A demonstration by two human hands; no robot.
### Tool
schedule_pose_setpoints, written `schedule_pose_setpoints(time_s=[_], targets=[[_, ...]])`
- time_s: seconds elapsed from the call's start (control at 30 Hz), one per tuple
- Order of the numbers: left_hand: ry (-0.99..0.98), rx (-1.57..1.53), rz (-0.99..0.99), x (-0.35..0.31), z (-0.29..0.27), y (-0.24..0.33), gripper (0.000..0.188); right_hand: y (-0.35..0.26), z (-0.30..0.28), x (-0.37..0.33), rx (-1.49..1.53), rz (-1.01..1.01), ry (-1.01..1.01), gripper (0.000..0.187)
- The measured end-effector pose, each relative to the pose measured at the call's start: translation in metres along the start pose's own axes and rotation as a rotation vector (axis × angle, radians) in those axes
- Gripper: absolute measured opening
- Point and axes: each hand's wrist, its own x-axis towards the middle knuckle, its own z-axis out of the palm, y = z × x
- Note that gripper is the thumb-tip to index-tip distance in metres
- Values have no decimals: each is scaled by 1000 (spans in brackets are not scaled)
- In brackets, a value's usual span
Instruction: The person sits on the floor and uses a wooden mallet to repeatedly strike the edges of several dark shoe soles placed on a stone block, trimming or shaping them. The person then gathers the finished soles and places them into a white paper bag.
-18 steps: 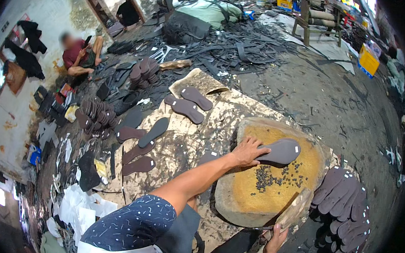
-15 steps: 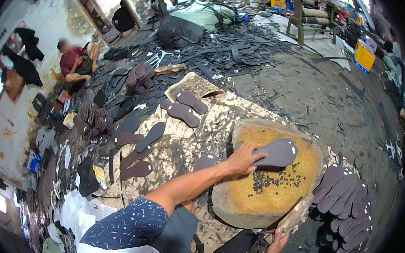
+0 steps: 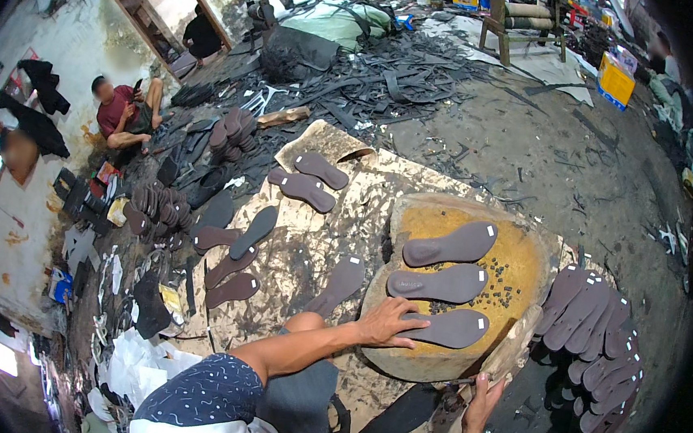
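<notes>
On the block (image 3: 523,251), the nearest sole (image 3: 458,329) lay at three o'clock from the touching left hand (image 3: 389,322), lengthwise nine-to-three; the right hand (image 3: 480,406) was apart, at the sole's five o'clock, both grips unclear.

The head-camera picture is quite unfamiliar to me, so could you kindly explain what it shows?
There is no machine here: these are a person's two bare hands, seen from the left of two wide fisheye cameras worn on the head. The lens bends straight edges. Three brown, foot-shaped soles with small white labels lie on a broad, yellow-topped block, among little black bits. The left hand touches the narrow end of the nearest sole. The right hand is at the lower end of a pale, rough wooden piece; its grip is unclear. More brown soles overlap beside the block, at the picture's right.
</notes>
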Motion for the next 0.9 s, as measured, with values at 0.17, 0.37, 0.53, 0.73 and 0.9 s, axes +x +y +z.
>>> schedule_pose_setpoints(time_s=[0.17, 0.37, 0.53, 0.73, 0.9], targets=[[-254, -371, -117, 36, 7, 80, 48, -28, 22, 0, -292, 75, -114, 73], [-119, -697, -490, 30, 29, 95, 29, -28, 37, 7, -344, 43, -134, 81], [52, -1363, -944, 63, 33, 121, 36, -3, 35, -2, 213, 140, -157, 55], [245, -1259, -1093, 44, 57, 123, 28, 6, 51, -7, -65, 36, -97, 47], [260, -1011, -911, 85, 51, 68, 37, 0, 11, -20, 30, 228, -64, 46]])
